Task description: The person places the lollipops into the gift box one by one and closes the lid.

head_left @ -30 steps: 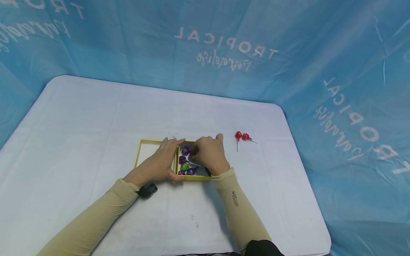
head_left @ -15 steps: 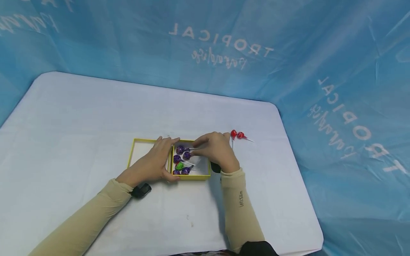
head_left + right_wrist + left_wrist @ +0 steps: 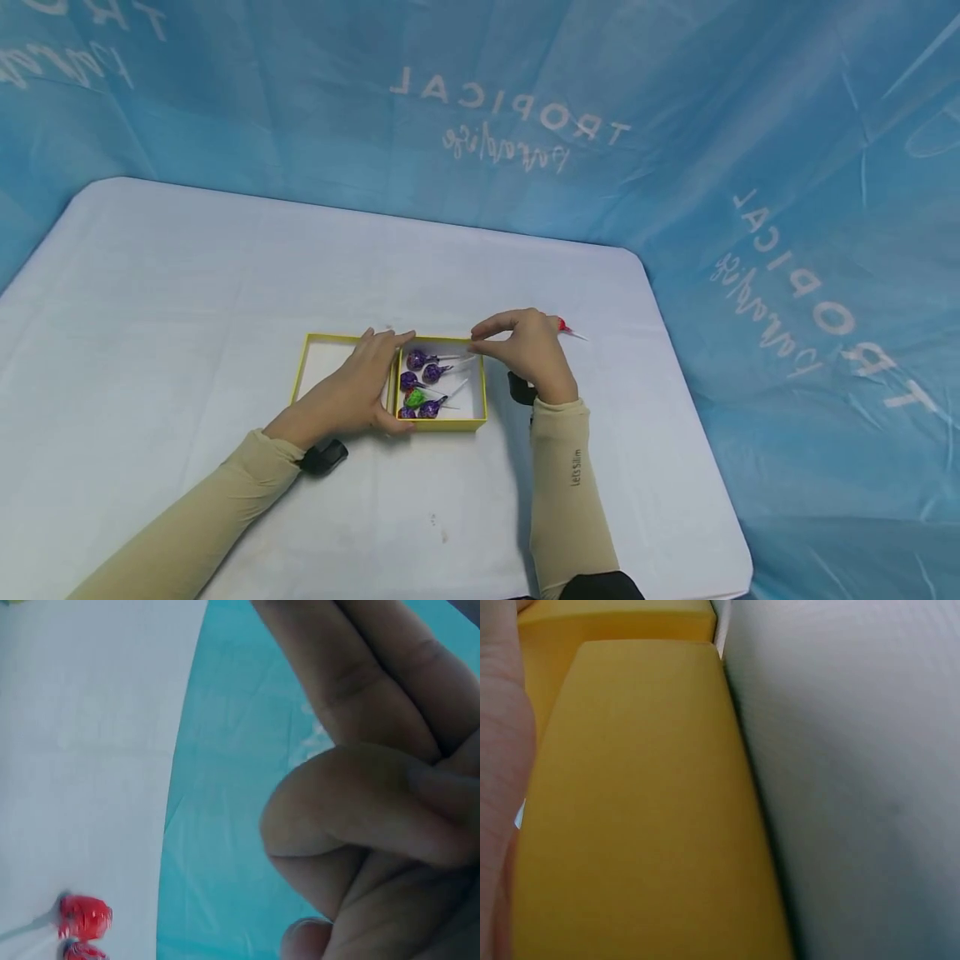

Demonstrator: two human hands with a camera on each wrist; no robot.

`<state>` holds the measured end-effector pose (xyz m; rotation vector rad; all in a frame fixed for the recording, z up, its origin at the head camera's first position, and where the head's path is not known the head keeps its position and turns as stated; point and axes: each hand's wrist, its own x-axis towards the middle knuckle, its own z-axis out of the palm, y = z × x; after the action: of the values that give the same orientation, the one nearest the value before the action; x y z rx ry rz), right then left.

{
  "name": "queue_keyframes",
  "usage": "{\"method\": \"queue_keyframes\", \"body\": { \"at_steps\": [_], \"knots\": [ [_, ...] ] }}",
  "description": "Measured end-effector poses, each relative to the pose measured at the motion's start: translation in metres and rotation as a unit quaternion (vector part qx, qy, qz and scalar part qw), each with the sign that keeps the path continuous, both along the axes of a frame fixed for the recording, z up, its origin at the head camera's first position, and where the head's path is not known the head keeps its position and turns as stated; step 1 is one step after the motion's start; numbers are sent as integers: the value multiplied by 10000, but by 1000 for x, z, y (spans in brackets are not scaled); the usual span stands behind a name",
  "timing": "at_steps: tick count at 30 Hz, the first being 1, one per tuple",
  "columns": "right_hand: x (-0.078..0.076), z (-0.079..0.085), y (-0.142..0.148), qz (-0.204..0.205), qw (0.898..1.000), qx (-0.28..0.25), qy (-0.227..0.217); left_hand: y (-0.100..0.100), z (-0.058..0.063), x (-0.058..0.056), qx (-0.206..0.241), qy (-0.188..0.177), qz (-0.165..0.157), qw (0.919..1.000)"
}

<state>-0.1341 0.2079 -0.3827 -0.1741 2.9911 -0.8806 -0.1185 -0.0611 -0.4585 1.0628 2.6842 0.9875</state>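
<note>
Right hand [image 3: 528, 354] travel: drawn to the right since the frame half a second ago, from above the lollipops to the far right corner of the box.
Backdrop: blue sheet [image 3: 330, 117] with white mirrored lettering, behind and to the right of the surface.
Surface: white cloth covering [image 3: 225, 275], rounded far corners.
Tray: yellow-rimmed, white inside [image 3: 324, 360], directly left of the box, partly under the left hand.
Box: yellow walls [image 3: 442, 426], open top, white interior, flat on the surface.
Left hand [image 3: 341, 396] state: clamped across the left end of the box, fingertips at the far side, thumb along the near side.
Right hand state: fingers loosely bent, thumb and forefinger tips slightly apart.
Purple lollipops [image 3: 431, 372]: inside the box, heads left, sticks pointing right.
Green lollipop [image 3: 415, 398]: inside the box, among the purple ones.
Red lollipops [image 3: 84, 918]: two, on the surface, well right of the box.
</note>
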Motion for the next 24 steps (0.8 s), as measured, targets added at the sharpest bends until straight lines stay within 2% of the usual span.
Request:
{"method": "queue_keyframes", "body": {
  "at_steps": [5,13,20,24],
  "knots": [
    [-5,-6,16,-417,9979,-283,402,0,1,1,-11,-48,-29,10000],
    [-18,-32,38,-1252,9911,-316,329,-1,1,2,11,26,-34,10000],
    [-21,-43,46,-1975,9776,-280,675,0,-1,1,20,122,-40,9999],
    [-22,-49,51,-2368,9646,-394,1089,0,-1,1,34,183,-57,9998]
  ]
}}
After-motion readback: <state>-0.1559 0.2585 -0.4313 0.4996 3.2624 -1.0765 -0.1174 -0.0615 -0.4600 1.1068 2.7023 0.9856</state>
